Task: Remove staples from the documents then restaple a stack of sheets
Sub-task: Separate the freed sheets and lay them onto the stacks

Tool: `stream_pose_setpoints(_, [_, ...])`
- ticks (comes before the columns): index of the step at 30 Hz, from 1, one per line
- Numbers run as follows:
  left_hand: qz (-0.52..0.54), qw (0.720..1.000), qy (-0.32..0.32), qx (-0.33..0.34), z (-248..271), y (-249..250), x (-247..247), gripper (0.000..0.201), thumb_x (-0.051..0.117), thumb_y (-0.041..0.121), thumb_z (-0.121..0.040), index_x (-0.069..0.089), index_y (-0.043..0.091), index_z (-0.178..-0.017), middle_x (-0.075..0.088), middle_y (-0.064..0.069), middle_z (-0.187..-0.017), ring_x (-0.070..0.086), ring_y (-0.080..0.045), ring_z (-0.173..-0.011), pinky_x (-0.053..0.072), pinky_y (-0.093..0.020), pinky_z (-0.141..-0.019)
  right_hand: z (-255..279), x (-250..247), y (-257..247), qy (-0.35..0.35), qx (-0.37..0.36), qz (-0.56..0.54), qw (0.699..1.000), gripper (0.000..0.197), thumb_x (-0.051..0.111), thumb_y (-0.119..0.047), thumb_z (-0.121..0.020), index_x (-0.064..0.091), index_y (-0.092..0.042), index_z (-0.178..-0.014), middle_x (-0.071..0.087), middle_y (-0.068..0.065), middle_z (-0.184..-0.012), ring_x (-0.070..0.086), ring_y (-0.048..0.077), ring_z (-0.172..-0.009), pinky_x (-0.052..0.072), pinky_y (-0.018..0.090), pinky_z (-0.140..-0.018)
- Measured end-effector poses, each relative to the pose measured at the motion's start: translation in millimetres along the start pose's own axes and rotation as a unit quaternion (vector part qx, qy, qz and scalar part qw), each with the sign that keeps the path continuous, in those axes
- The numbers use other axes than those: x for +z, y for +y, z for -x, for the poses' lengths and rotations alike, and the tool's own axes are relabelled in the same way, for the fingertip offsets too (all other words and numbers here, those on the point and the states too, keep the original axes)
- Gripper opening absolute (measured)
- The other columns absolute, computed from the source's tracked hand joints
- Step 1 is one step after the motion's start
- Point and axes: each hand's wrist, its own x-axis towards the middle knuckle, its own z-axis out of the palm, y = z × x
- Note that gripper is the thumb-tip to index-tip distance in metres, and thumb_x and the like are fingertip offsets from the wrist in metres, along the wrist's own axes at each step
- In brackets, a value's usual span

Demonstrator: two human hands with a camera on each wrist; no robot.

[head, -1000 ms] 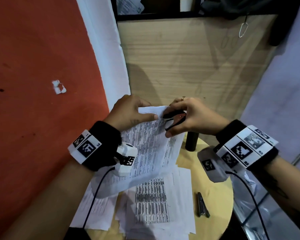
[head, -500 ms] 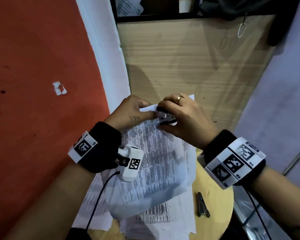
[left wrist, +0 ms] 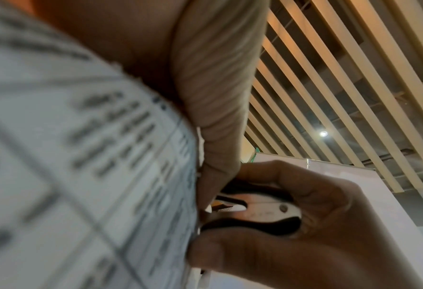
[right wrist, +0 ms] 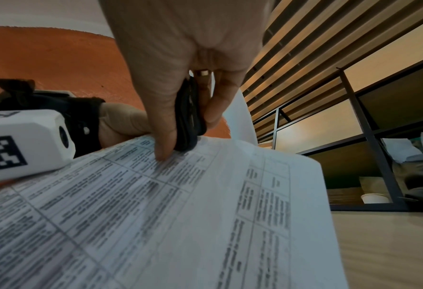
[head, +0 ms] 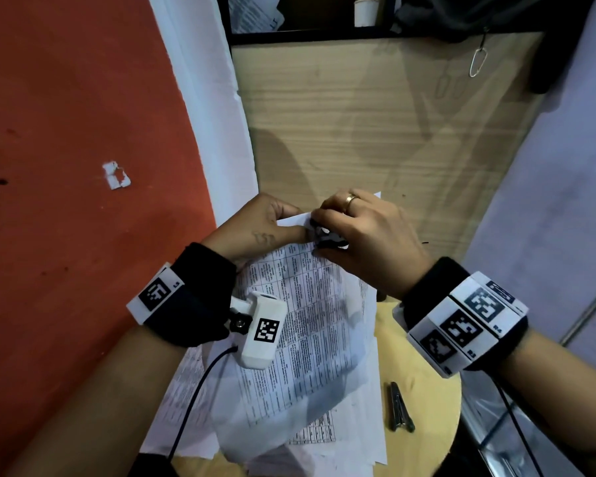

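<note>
Nearby, on the round wooden table (head: 427, 407), a dark metal stapler (head: 399, 412) lying flat beside loose printed sheets (head: 351, 438); behind, a wood-grain panel (head: 375, 125) with a hanging wire clip (head: 478, 62), and an orange wall (head: 66, 132) to the left; wrist camera housing (head: 263, 330) covering part of the page. Held up off the table, a stapled document (head: 310, 325), white with dense tabular print too blurred to read, top corner pinched by the left hand (head: 255, 228); right hand (head: 369, 235), ringed, clamped round a black-and-chrome staple remover (left wrist: 257, 209), claws at that corner.
</note>
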Motion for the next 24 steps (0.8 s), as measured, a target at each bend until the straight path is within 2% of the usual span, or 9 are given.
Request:
stream_pose_setpoints(7, [-0.012,1.0,0.006,-0.015,0,-2,-1,0.006,0.069,0.0,-0.078,0.071,-0.004,-0.082,0.06,-0.013,-0.072,0.052,-0.013,-0.066,0.039,-0.018,-0.056,-1,7,2,-0.001,-0.019,0.006,1.0,0.033,0.086,-0.019,-0.057,0.067,-0.005,-0.08,0.065,0.008,-0.08,0.061,0.029,-0.073,0.049,0.032,-0.044])
stream_pose_setpoints(10, [-0.018,1.0,0.006,-0.007,0,-4,-1,0.012,0.071,0.003,-0.076,0.069,-0.009,-0.08,0.055,-0.01,-0.067,0.047,-0.01,-0.062,0.035,-0.02,-0.055,-1,12,4,-0.003,-0.025,0.003,1.0,0.023,0.076,-0.02,-0.065,0.066,-0.003,-0.078,0.064,0.009,-0.077,0.06,0.029,-0.07,0.049,0.033,-0.043])
stream_pose_setpoints(12, [-0.014,1.0,0.007,-0.013,-1,-5,0,0.005,0.069,-0.001,-0.078,0.07,-0.002,-0.074,0.056,0.0,-0.059,0.047,-0.003,-0.056,0.035,-0.019,-0.055,0,14,6,0.001,-0.019,-0.011,1.0,0.022,0.071,-0.022,-0.067,0.066,-0.003,-0.077,0.064,0.009,-0.075,0.059,0.029,-0.069,0.049,0.034,-0.045])
stream_pose_setpoints(14, [-0.006,1.0,0.005,-0.012,0,-5,1,0.018,0.068,-0.001,-0.079,0.07,0.012,-0.067,0.058,0.011,-0.054,0.049,0.003,-0.053,0.038,-0.014,-0.055,0,15,8,0.009,-0.004,-0.029,1.0,0.022,0.072,-0.022,-0.066,0.067,-0.004,-0.077,0.064,0.008,-0.075,0.059,0.029,-0.068,0.05,0.033,-0.048])
stream_pose_setpoints(15, [0.011,1.0,-0.001,-0.011,-1,-8,1,0.017,0.07,0.002,-0.078,0.07,0.015,-0.067,0.06,0.01,-0.057,0.051,0.002,-0.056,0.039,-0.013,-0.056,1,14,8,0.015,0.007,-0.039,0.999,0.022,0.074,-0.022,-0.066,0.068,-0.005,-0.078,0.064,0.008,-0.075,0.06,0.029,-0.068,0.05,0.032,-0.05])
stream_pose_setpoints(16, [0.03,1.0,-0.004,-0.01,0,-7,2,0.006,0.073,0.009,-0.075,0.071,0.013,-0.071,0.063,0.006,-0.062,0.053,-0.001,-0.06,0.039,-0.014,-0.058,1,13,7,0.023,0.02,-0.051,0.998,0.023,0.076,-0.022,-0.065,0.068,-0.005,-0.078,0.064,0.007,-0.075,0.06,0.029,-0.067,0.049,0.03,-0.053])
stream_pose_setpoints(18, [0.056,0.998,-0.004,-0.003,1,-8,2,0.022,0.074,0.023,-0.068,0.071,0.004,-0.079,0.062,-0.003,-0.071,0.054,-0.006,-0.067,0.04,-0.017,-0.061,2,11,6,0.037,0.055,-0.089,0.994,0.026,0.077,-0.025,-0.064,0.07,-0.007,-0.08,0.065,0.006,-0.076,0.061,0.028,-0.068,0.048,0.028,-0.057])
stream_pose_setpoints(21, [0.075,0.997,0.001,0.007,1,-8,3,0.012,0.071,0.016,-0.073,0.07,0.005,-0.076,0.061,0.005,-0.062,0.053,-0.003,-0.06,0.04,-0.014,-0.056,3,11,6,0.057,0.13,-0.182,0.973,0.03,0.08,-0.029,-0.062,0.071,-0.009,-0.083,0.066,0.006,-0.076,0.06,0.018,-0.07,0.048,0.029,-0.061])
stream_pose_setpoints(24, [0.084,0.996,-0.001,0.005,0,-9,2,0.008,0.068,0.007,-0.078,0.072,0.012,-0.073,0.065,0.007,-0.06,0.057,-0.002,-0.057,0.044,-0.012,-0.054,5,9,6,0.093,0.176,-0.257,0.946,0.03,0.085,-0.025,-0.058,0.072,-0.008,-0.08,0.068,0.004,-0.075,0.057,0.004,-0.072,0.041,0.01,-0.065])
